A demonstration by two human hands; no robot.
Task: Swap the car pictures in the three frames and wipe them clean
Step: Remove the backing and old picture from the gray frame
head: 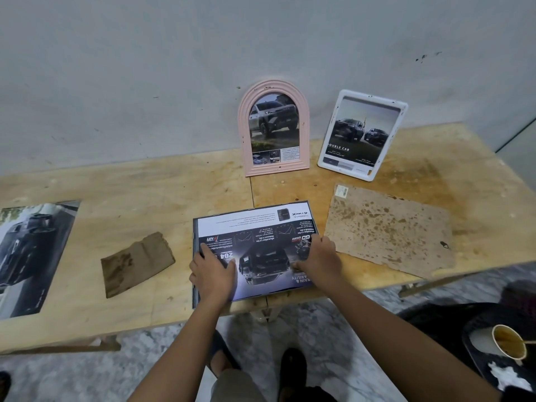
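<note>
both hands (213, 274) (317, 258) flat on car picture (261, 236) in frame (195, 256)

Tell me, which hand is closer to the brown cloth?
Left. The left hand presses on the car picture just right of the cloth; the right hand is farther right on that picture.

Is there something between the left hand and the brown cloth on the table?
Nothing visible. The left hand presses the car picture in the flat frame; only bare table separates it from the brown cloth.
</note>
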